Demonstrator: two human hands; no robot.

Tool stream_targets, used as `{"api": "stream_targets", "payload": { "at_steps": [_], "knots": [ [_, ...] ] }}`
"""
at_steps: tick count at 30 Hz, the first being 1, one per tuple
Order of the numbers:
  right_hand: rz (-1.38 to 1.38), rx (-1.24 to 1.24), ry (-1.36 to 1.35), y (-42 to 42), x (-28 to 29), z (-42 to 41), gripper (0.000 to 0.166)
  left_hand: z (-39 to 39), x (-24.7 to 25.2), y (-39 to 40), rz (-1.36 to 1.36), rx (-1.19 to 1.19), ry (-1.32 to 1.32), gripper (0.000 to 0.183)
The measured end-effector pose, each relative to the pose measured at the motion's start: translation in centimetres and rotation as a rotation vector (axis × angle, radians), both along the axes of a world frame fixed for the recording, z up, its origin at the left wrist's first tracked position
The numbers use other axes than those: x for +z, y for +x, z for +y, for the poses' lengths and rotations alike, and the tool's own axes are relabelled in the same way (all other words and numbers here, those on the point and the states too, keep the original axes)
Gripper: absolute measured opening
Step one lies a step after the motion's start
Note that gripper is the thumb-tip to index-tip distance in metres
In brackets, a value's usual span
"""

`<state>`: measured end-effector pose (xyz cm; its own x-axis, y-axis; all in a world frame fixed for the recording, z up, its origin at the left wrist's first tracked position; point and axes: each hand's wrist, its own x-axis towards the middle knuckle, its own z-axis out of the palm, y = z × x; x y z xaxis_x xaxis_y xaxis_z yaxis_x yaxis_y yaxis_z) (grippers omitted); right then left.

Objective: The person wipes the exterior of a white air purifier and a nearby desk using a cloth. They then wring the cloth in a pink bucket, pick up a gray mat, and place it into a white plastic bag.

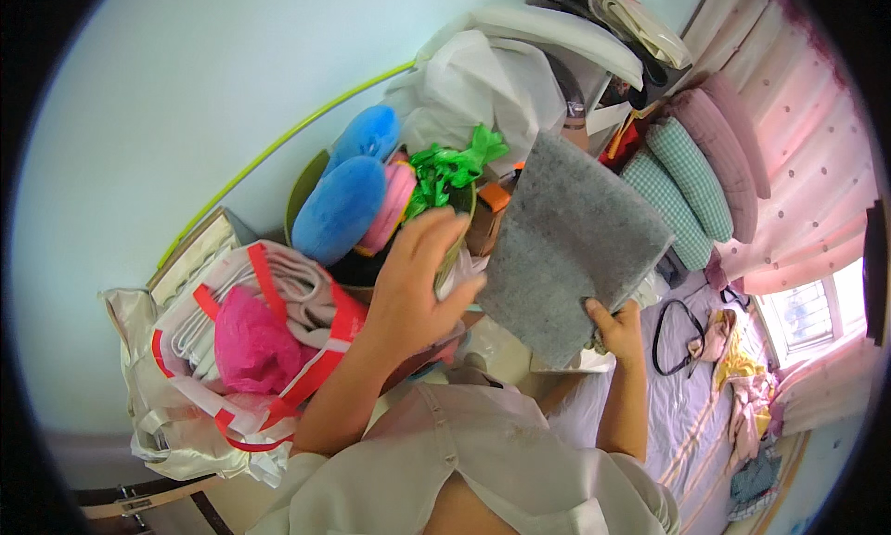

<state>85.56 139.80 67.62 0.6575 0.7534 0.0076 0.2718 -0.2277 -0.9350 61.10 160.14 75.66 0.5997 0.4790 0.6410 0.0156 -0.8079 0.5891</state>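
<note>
My right hand (616, 330) grips the lower right edge of a flat grey felt-like panel (571, 249), thumb on top. The panel is held up in front of me, tilted. My left hand (421, 284) is raised with its fingers apart, holding nothing. Behind it stands an olive-green round bin (301, 201). In the bin are a blue plush item (341, 211), a pink item (393, 201) and a crumpled green plastic bag (452, 169). Below and left of the bin, a white bag with red straps (341, 312) holds folded pale cloth (292, 291) and a pink plastic bag (254, 347).
A white translucent bag (487, 82) sits behind the bin. On the right is a bed (626, 410) with a black strap (679, 336), clothes (745, 389) and green checked cushions (689, 180). Pink curtains (814, 173) hang beyond. A yellow-green tube (278, 142) curves along the wall.
</note>
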Motion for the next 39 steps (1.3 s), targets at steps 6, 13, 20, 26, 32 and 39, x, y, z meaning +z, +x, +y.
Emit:
{"api": "stream_targets", "payload": {
  "at_steps": [6, 13, 20, 26, 32, 39],
  "knots": [
    [-0.034, 0.024, 0.053, 6.4, -1.5, 0.4, 0.029, 10.2, -1.4, 14.4, 0.072, 0.297, 0.149, 0.070],
    [-0.067, -0.049, -0.003, 13.5, -3.5, -2.5, 0.031, 19.1, -1.5, 23.5, 0.712, 0.624, 0.528, 0.055],
    [-0.016, -0.113, 0.024, 15.1, -4.2, -3.8, 0.027, 27.9, -0.5, 17.8, 0.369, 0.542, 0.289, 0.035],
    [-0.049, -0.081, 0.004, 14.8, -3.1, -2.4, 0.026, 29.9, 7.4, 7.8, -0.252, 0.653, -0.337, 0.031],
    [-0.086, -0.036, 0.116, 14.9, -4.7, -1.0, 0.030, 29.8, 10.4, 3.1, -0.337, 0.535, -0.203, 0.037],
    [-0.117, 0.004, 0.127, 13.3, -1.1, -0.6, 0.031, 27.5, 11.4, 1.4, 0.099, 0.514, 0.425, 0.038]
  ]
}}
